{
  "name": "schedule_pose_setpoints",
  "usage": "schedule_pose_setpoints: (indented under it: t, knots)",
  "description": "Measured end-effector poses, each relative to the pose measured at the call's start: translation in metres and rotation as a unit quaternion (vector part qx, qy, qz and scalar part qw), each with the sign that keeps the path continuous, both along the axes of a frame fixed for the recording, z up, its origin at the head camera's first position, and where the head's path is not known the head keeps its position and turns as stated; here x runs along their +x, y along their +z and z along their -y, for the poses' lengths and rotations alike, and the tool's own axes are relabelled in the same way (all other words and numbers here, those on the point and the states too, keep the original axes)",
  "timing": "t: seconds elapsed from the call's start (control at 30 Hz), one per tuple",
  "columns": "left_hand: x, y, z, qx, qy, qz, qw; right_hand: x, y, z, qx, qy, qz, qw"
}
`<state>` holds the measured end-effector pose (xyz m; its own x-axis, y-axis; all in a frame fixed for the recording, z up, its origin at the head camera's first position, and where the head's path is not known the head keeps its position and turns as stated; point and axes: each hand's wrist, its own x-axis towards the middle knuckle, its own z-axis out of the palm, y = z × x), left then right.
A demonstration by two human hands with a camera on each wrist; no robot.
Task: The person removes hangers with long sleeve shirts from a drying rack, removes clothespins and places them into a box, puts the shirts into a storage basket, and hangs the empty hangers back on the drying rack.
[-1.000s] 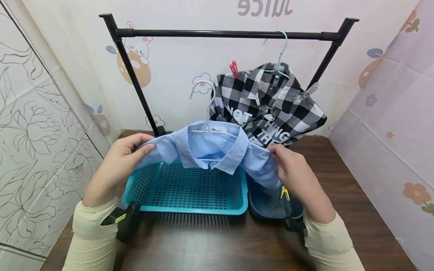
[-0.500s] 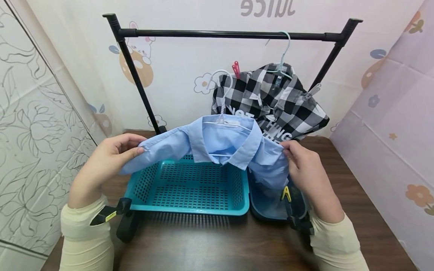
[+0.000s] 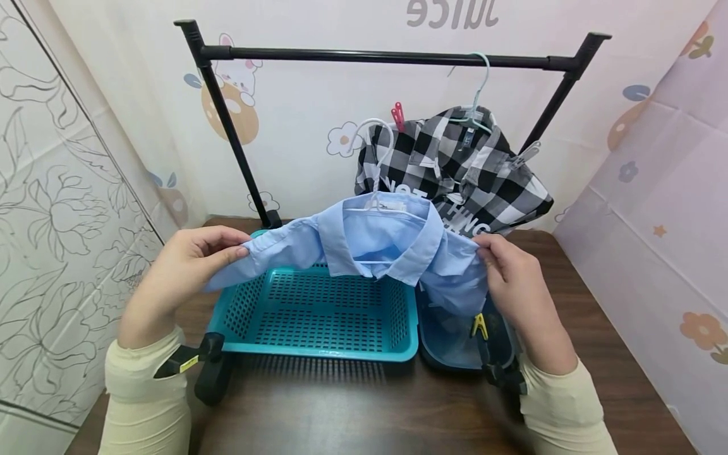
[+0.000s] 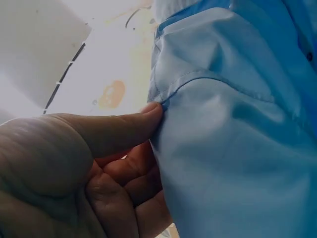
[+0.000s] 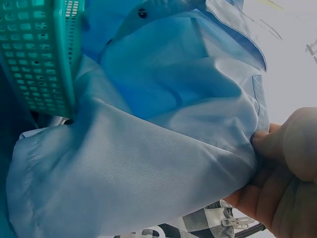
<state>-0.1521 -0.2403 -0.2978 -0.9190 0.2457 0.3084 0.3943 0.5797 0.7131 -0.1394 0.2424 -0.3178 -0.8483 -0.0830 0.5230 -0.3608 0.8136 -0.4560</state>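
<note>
A light blue collared shirt (image 3: 296, 243) is spread between both hands above the basket. Inside its collar sits a white hanger (image 3: 380, 151), its hook standing up above the neckline. My left hand (image 3: 190, 265) pinches the shirt at the left shoulder seam between thumb and fingers, as the left wrist view shows close up. At the opposite shoulder, my right hand (image 3: 517, 284) pinches the fabric (image 5: 188, 148) the same way. The lower part of the shirt is hidden from the head view.
Below the shirt stands a teal perforated basket (image 3: 318, 351), with a dark blue bin (image 3: 452, 354) beside it and a yellow clothespin (image 3: 479, 325) there. Behind, a black rack (image 3: 364, 55) bears a checked shirt (image 3: 455, 164) on a hanger, with a red clothespin (image 3: 397, 115) and a grey clothespin (image 3: 526, 153).
The shirt's collar and hanger have shifted right and turned slightly upright. My hands have drawn a little farther apart. Since half a second ago almost nothing has moved.
</note>
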Motion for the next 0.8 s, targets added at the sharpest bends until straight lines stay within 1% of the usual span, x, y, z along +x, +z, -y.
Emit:
schedule_pose_setpoints:
  t: [0.2,0.3,0.47,0.57,0.8]
  knots:
    - [0.000,-0.002,-0.007,0.005,-0.004,-0.005,1.0000,0.001,0.000,0.001,0.008,0.015,-0.011,0.9998]
    - [-0.001,-0.004,-0.012,0.005,-0.014,-0.008,0.9999,0.002,-0.001,0.002,0.014,0.021,-0.015,0.9996]
    - [-0.003,-0.007,-0.022,0.022,-0.033,-0.007,0.9992,0.003,-0.001,0.004,0.014,0.032,-0.006,0.9994]
    - [-0.002,-0.007,-0.028,0.033,-0.032,-0.001,0.9990,0.004,-0.001,0.006,0.013,0.042,-0.003,0.9990]
    - [0.001,-0.008,-0.037,0.062,-0.025,0.024,0.9974,0.005,-0.002,0.008,0.020,0.058,-0.017,0.9980]
